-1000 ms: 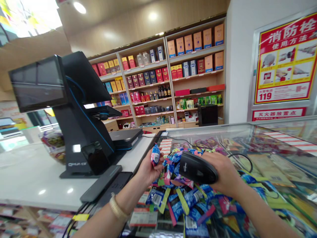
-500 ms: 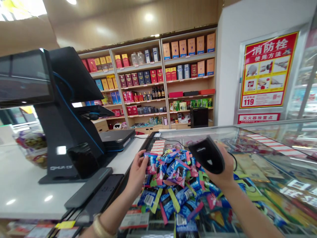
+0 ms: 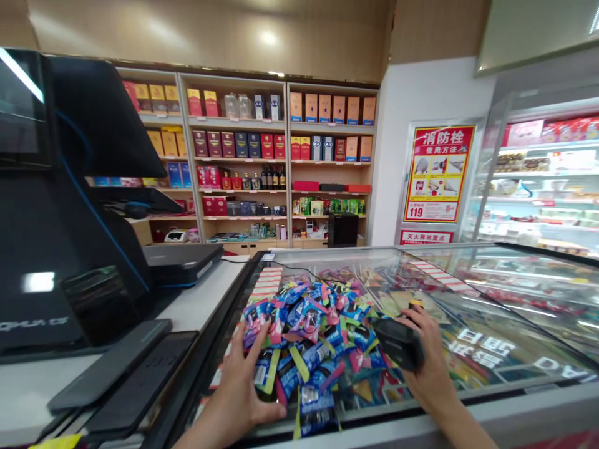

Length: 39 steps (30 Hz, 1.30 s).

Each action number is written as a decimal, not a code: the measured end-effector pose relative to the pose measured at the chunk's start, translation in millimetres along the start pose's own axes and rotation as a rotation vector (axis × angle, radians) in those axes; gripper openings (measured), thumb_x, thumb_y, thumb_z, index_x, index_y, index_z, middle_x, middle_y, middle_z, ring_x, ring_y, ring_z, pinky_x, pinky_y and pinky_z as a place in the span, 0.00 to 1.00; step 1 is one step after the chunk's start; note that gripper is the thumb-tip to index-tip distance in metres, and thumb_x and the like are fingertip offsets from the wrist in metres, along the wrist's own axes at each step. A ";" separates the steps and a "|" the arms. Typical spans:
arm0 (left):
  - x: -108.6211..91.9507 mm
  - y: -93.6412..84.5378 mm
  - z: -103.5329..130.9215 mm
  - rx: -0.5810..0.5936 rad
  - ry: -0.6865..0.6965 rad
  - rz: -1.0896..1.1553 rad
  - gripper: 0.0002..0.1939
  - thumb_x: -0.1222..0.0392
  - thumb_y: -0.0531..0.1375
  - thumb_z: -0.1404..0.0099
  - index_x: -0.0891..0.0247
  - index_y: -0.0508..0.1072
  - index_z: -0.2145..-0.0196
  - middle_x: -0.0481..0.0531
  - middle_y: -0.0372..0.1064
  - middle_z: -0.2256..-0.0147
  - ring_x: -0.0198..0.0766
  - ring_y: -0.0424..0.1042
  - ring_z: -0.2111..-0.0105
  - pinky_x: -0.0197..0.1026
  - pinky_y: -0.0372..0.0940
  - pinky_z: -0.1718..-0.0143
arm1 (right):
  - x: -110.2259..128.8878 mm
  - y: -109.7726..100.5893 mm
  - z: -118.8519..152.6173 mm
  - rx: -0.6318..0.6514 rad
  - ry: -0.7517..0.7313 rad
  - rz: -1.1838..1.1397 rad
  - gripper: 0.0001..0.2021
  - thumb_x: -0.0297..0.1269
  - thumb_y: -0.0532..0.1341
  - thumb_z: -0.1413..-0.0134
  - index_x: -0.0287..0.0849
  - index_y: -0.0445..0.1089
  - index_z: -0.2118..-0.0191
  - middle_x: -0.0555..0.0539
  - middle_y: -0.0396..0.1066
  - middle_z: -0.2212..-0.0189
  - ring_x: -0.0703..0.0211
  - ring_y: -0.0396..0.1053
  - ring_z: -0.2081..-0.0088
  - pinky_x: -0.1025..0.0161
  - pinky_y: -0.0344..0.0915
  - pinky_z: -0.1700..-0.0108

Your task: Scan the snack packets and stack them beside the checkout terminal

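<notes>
A heap of small blue, pink and green snack packets (image 3: 309, 321) lies on the glass top of a chest freezer (image 3: 365, 405). At the left side of this heap my left hand (image 3: 236, 386) is open, its thumb and fingers spread, the fingertips at the packets there. My right hand (image 3: 428, 352) is wrapped round a black barcode scanner (image 3: 397, 343), held low over the right side of the heap. The scanner's head points left and is slightly blurred. A cable (image 3: 299, 267) runs across the glass behind the packets.
To the left, a black checkout terminal (image 3: 93, 249) stands on a white counter (image 3: 187, 312). A phone (image 3: 145, 380) and a grey slab-like device (image 3: 110, 365) lie near its front. Shelves of boxed goods (image 3: 243, 146) line the back wall. Sliding glass lids (image 3: 515, 312) extend rightward.
The view has shifted right. My left hand's fingers have gone from closed at a packet to spread beside the heap. The scanner has come lower, its head tipped down to the left.
</notes>
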<state>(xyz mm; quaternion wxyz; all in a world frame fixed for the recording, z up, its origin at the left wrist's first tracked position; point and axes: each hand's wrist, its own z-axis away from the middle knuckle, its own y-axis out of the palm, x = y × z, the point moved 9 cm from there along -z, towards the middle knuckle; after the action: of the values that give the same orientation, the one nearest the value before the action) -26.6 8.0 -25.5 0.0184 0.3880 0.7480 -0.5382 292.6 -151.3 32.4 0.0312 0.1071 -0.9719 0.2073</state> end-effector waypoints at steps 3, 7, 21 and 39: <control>-3.6 7.6 -1.1 -0.032 -0.030 -0.036 0.69 0.47 0.73 0.72 0.53 0.47 0.34 0.64 0.27 0.32 0.73 0.40 0.36 0.65 0.49 0.41 | -38.6 -5.2 28.9 0.010 0.161 0.029 0.24 0.35 0.55 0.45 0.47 0.55 0.42 0.38 0.58 0.44 0.36 0.48 0.37 0.35 0.53 0.43; -16.0 11.5 -2.2 -0.006 -0.072 -0.055 0.70 0.47 0.73 0.72 0.54 0.46 0.33 0.66 0.16 0.33 0.75 0.32 0.36 0.68 0.48 0.42 | -60.8 8.7 39.2 0.053 0.260 -0.068 0.27 0.36 0.55 0.43 0.50 0.50 0.38 0.38 0.60 0.45 0.40 0.58 0.42 0.43 0.61 0.46; -63.3 26.4 -28.5 0.138 -0.162 -0.041 0.71 0.48 0.73 0.74 0.55 0.45 0.33 0.68 0.22 0.32 0.77 0.26 0.36 0.73 0.46 0.44 | -7.2 81.2 13.4 0.203 0.207 -0.141 0.23 0.33 0.58 0.52 0.50 0.63 0.47 0.42 0.57 0.45 0.39 0.53 0.41 0.34 0.52 0.42; -59.9 -3.1 -74.0 0.197 -0.085 -0.123 0.51 0.48 0.71 0.61 0.51 0.60 0.38 0.64 0.36 0.32 0.71 0.29 0.35 0.76 0.30 0.44 | -18.9 79.6 -16.3 0.332 0.127 0.158 0.32 0.24 0.54 0.53 0.56 0.59 0.41 0.43 0.53 0.41 0.40 0.55 0.40 0.41 0.61 0.45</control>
<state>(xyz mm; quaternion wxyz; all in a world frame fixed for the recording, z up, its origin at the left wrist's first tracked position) 42.3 34.7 34.7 -0.0212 0.3182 0.7125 -0.6251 293.7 -70.1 13.7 0.0581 0.0209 -0.9258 0.3729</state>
